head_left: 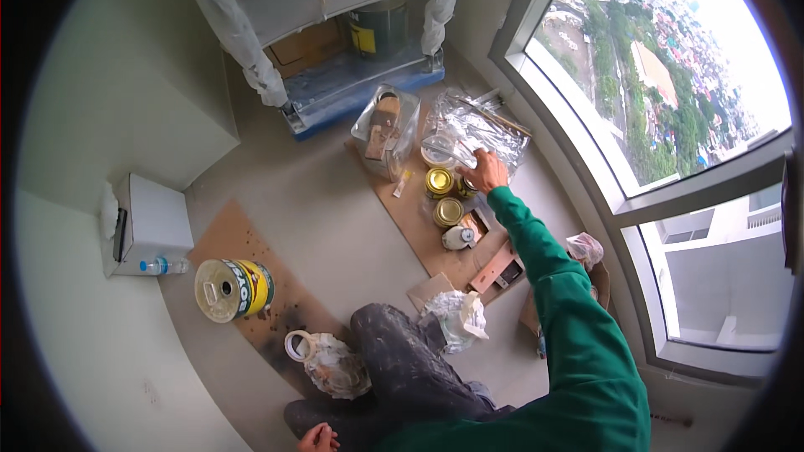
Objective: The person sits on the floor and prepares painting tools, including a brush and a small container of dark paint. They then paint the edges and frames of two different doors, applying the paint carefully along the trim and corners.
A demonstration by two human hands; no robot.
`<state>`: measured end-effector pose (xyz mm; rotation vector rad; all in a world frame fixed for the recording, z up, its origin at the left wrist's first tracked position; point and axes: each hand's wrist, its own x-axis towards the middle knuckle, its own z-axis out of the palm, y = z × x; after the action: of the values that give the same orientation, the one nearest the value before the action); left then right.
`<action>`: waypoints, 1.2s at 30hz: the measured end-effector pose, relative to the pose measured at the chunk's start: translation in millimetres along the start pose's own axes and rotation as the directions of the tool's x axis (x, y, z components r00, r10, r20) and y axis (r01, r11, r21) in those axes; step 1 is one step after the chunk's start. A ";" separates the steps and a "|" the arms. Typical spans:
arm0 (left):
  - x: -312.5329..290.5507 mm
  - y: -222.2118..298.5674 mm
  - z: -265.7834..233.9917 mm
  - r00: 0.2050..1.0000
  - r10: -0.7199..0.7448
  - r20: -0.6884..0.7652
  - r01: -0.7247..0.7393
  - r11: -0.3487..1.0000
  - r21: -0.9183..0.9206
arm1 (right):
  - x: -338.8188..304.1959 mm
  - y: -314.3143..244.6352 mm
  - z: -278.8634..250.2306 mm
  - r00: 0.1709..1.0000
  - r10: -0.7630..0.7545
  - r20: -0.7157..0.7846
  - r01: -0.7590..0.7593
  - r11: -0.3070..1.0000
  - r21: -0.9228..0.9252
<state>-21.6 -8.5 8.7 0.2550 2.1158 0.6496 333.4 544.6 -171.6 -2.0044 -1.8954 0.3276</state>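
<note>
Right hand point(486, 172) reaches in beside cans point(439, 182) on cardboard point(423, 238), fingers bent; left hand point(318, 438) curls low in view, neither grip clear. Lifting one can likely calls for a narrow pinch.

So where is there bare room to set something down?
The gray floor between the stained cardboard strip and the cardboard sheet under the metal cans lies bare. It's crowded around the right hand, by the cans and silvery sheet.
</note>
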 end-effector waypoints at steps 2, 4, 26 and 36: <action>10.4 1.2 2.5 0.999 -0.041 0.009 0.042 0.999 -0.026 | 27.3 1.3 21.4 0.997 -0.005 0.082 0.015 0.993 -0.117; 19.2 2.5 -1.3 0.999 -0.046 0.030 0.047 0.998 -0.029 | 55.4 25.1 44.7 0.989 -0.031 0.146 0.065 0.970 -0.233; 14.9 71.0 11.7 0.986 0.162 0.028 -0.161 0.987 -0.019 | 107.3 -27.0 -235.8 0.852 -0.414 -0.320 0.341 0.903 -0.260; -26.3 164.1 31.6 0.691 0.709 -0.141 -0.701 0.610 -0.368 | -99.0 -212.6 -378.5 0.639 -0.727 -0.252 0.767 0.630 0.125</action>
<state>10.3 130.3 100.1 0.8956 1.7526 1.5191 286.8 415.2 251.9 -0.9043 -2.2518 0.1037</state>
